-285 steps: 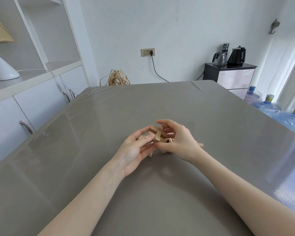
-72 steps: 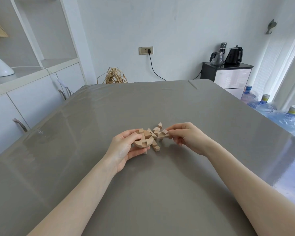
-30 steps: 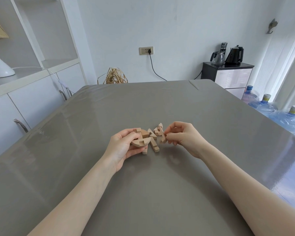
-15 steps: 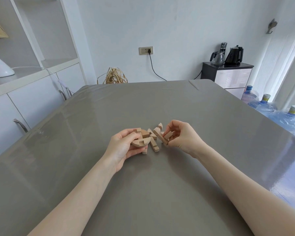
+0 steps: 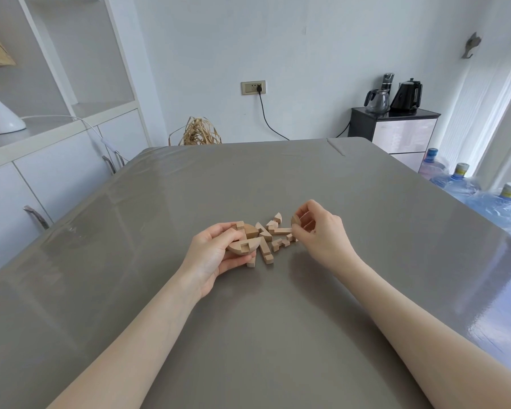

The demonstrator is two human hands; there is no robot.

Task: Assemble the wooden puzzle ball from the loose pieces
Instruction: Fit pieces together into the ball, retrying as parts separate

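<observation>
Light wooden puzzle pieces lie in a small cluster on the grey table (image 5: 278, 320). My left hand (image 5: 211, 255) grips a joined pair of half-round notched pieces (image 5: 244, 245), resting low on the table. My right hand (image 5: 319, 231) pinches a small rounded piece (image 5: 295, 221) between thumb and fingers, lifted just above the surface. Between the hands lie several loose pieces (image 5: 275, 239), some notched bars, one a small wedge (image 5: 277, 216) farther back.
A white cabinet with shelves and a lamp (image 5: 0, 119) runs along the left. Beyond the table's far edge stand a straw bundle (image 5: 199, 132) and a dark side cabinet with kettles (image 5: 396, 125). Water bottles (image 5: 466, 187) stand at the right.
My right hand has let go of the long notched bar, which now lies among the loose pieces, and has picked up a small rounded piece. The left hand has kept its hold.
</observation>
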